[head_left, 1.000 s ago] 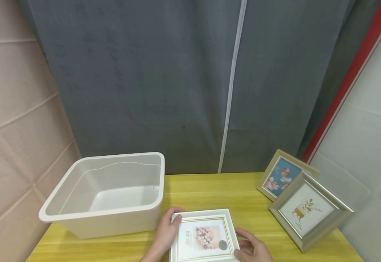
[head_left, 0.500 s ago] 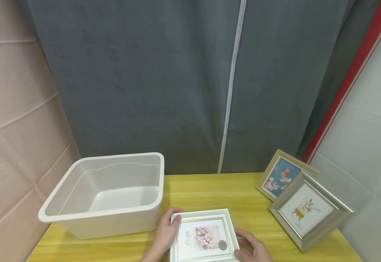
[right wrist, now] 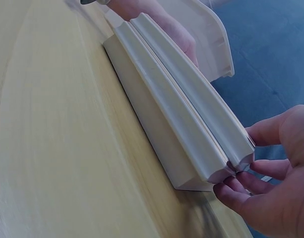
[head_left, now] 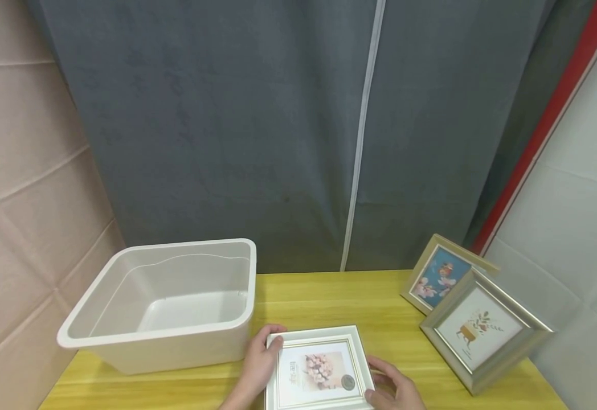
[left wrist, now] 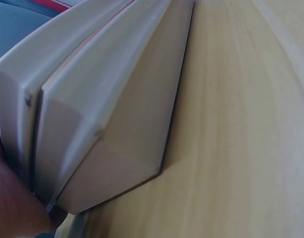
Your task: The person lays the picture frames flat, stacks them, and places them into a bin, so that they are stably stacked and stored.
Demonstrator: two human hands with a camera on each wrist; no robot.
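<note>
A white picture frame (head_left: 315, 373) with a pink-flower print lies face up at the front middle of the table. The right wrist view shows this upper frame (right wrist: 194, 87) stacked on a second white picture frame (right wrist: 166, 101). Under them a sloping beige part (right wrist: 147, 121) meets the table; whether it belongs to the second frame cannot be told. My left hand (head_left: 261, 364) grips the stack's left edge, thumb on top. At the near right corner my right hand (right wrist: 285, 178) holds both frames, thumb on the upper one and fingers against the side.
A large white plastic tub (head_left: 160, 350) stands on the left of the wooden table (head_left: 329, 296). On the right a silver picture frame (head_left: 506, 364) stands before a gold-rimmed picture frame (head_left: 416, 285). A grey curtain (head_left: 227, 142) hangs behind the table.
</note>
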